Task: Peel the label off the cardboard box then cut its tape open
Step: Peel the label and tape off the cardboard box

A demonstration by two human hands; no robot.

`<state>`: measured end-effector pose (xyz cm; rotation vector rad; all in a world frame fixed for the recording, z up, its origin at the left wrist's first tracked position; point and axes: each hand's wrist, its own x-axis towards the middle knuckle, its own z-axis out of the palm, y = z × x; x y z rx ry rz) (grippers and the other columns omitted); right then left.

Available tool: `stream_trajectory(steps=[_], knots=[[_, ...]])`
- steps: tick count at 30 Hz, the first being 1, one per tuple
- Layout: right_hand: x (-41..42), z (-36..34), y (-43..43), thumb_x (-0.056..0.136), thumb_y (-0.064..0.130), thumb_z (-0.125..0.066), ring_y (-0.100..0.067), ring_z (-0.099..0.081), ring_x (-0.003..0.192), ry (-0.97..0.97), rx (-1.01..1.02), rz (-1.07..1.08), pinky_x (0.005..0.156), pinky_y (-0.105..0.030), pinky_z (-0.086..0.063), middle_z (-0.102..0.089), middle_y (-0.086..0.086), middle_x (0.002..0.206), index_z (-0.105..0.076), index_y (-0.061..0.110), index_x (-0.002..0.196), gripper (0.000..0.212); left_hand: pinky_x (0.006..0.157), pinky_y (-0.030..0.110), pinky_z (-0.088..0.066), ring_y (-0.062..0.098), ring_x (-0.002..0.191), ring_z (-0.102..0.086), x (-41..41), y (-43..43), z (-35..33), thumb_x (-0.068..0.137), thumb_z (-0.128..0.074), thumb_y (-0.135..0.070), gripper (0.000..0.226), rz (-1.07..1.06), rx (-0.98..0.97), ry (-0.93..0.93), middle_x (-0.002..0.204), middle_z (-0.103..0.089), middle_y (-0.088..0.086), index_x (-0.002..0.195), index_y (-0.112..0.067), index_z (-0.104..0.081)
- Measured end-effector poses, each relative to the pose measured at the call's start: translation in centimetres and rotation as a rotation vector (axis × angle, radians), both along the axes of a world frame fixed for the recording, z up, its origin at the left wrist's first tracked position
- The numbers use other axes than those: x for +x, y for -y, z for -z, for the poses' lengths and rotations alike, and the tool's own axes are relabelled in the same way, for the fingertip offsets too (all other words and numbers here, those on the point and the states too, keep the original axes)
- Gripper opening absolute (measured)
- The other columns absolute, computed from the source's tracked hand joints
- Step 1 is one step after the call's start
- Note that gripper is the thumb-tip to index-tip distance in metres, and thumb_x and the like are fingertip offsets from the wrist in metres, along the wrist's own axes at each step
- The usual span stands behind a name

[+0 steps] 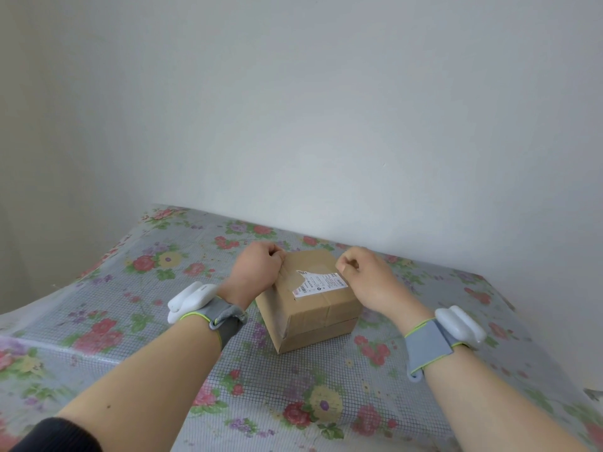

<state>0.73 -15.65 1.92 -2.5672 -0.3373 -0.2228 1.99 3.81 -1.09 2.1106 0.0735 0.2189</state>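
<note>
Right hand (365,278) curled, I pinch the right end of the label (323,282) on top of the cardboard box (319,311); my left hand (257,272) grips its left top edge. Peeling is the step in hand, and next comes a slow, steady pull. The box sits mid-surface (130,321).

Place: most likely a room in a home; you stand at a table (483,324) pushed against the wall.
Table cover: household tablecloth (293,386) of clear plastic, printed with a fine grid and red, yellow and purple flowers; it drapes over the left edge beside you.
Walls: plain pale wall (326,109) along the far edge; side wall (39,125) meets it at the far left corner.
Goods: one taped cardboard box (323,309) with a printed shipping label (323,282), a mail parcel, near the far edge.
</note>
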Motion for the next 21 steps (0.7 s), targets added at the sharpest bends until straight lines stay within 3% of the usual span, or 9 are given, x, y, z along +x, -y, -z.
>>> stream_trajectory(steps=[5,9,15,21], knots=[[0.9,0.5,0.3,0.087,0.027,-0.06,-0.017,-0.059,0.092,0.08,0.038,0.128,0.08,-0.034,-0.049,-0.064,0.004,0.096,-0.059,0.028,0.08,0.008,0.066,0.03,-0.047,0.021,0.077,-0.059,0.0,-0.1,0.0,0.097,-0.047,-0.023,0.023,0.001,0.043,0.008,0.095,-0.069,0.011,0.101,-0.012,-0.067],[0.8,1.0,0.2,0.088,0.028,-0.062,-0.016,-0.052,0.097,0.033,-0.004,0.12,0.077,-0.028,-0.039,-0.057,0.003,0.101,-0.06,0.025,0.081,0.007,0.073,0.034,-0.05,0.024,0.081,-0.061,0.0,-0.1,0.0,0.097,-0.047,-0.022,0.023,0.004,0.053,0.009,0.096,-0.07,0.011,0.1,-0.012,-0.067],[0.4,0.4,-0.4,0.093,0.02,-0.053,-0.013,-0.044,0.094,0.098,-0.155,0.054,0.076,-0.028,-0.036,-0.046,0.006,0.097,-0.062,0.018,0.09,0.009,0.069,0.034,-0.049,0.023,0.074,-0.058,0.1,-0.1,0.2,0.097,-0.047,-0.023,0.023,0.009,0.056,0.009,0.093,-0.07,0.014,0.097,-0.011,-0.067],[0.1,0.1,-1.1,0.092,0.024,-0.056,-0.019,-0.053,0.09,0.061,-0.116,0.096,0.073,-0.03,-0.043,-0.053,0.005,0.089,-0.065,0.012,0.09,0.015,0.075,0.041,-0.053,0.031,0.084,-0.064,0.1,-0.2,0.2,0.097,-0.046,-0.022,0.025,0.016,0.064,0.01,0.095,-0.07,0.016,0.097,-0.009,-0.067]])
